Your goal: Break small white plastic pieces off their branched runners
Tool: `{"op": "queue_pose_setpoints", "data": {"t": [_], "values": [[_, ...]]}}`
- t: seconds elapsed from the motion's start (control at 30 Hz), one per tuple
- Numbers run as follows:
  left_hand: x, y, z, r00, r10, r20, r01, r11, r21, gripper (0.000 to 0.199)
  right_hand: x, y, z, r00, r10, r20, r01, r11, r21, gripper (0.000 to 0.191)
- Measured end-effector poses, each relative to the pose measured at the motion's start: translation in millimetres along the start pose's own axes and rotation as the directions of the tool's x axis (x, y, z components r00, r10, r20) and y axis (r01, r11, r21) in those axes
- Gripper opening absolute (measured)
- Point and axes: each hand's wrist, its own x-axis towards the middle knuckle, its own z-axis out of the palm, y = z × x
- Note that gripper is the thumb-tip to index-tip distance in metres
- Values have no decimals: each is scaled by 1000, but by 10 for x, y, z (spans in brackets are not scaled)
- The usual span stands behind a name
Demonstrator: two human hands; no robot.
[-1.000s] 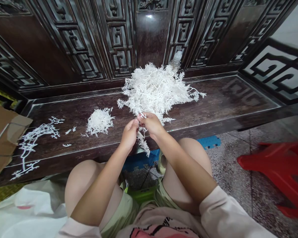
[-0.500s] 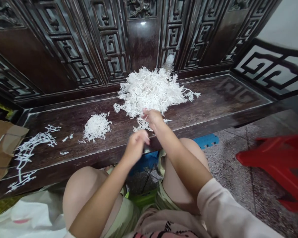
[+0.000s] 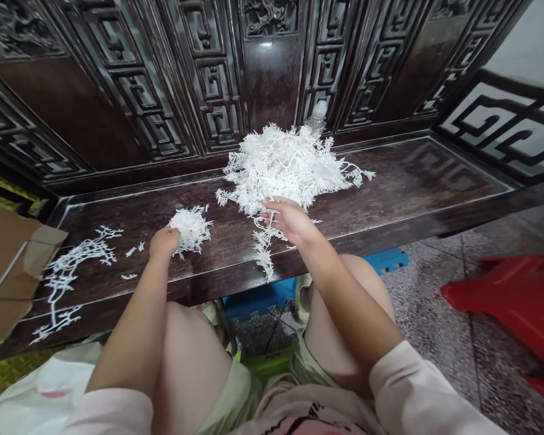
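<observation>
My left hand (image 3: pixel 164 243) is at the left side of a small heap of short white sprig pieces (image 3: pixel 191 229), touching it. Its fingers are curled, and whatever they hold is hidden. My right hand (image 3: pixel 291 221) is in front of the large heap of white branching plastic sprigs (image 3: pixel 283 163), its fingers closed on a white plastic sprig (image 3: pixel 263 254). The leafy end of that sprig hangs down over the bench's front edge. Both heaps lie on the dark wooden bench (image 3: pixel 399 181).
Bare white branched stems (image 3: pixel 79 260) lie at the bench's left end beside a cardboard box (image 3: pixel 9 266). A capped clear bottle (image 3: pixel 318 116) stands behind the large heap. A red plastic stool (image 3: pixel 512 302) is on the floor at right, and a white bag (image 3: pixel 40 386) at lower left.
My left hand has moved left from beside my right hand to the small heap. In my right hand, a sprig now hangs over the bench edge. The view has shifted slightly.
</observation>
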Motion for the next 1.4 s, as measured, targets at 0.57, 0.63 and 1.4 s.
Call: {"op": "queue_pose_setpoints", "data": {"t": [0.57,0.63,1.4], "values": [[-1116,1107,116,673,733,102,-706,677,-206,30,-138,-120,4,955,-72,287,-30,942,333,10],[-1285,1199,205,594,796,113,-786,605,-127,28,-158,-128,-4,951,-71,300,-28,949,314,10],[-1184,1124,198,846,531,41,-490,806,-332,23,-91,75,-40,819,-549,-170,310,671,-674,54]]}}
